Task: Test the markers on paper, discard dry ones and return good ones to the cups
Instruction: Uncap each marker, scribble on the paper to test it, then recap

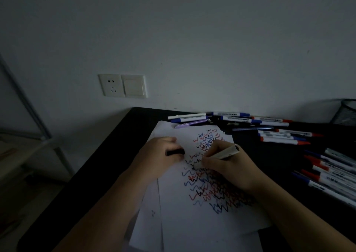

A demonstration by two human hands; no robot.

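Scribbling: right hand [227, 163] fingers closed around marker [221, 154], tip on paper [192, 223]. Left hand [159, 155] pinches black cap [175, 152]. Marker likely light, stiff, smooth; grip mid-barrel.

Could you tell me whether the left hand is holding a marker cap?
Yes, the left hand grips a black cap above the paper.
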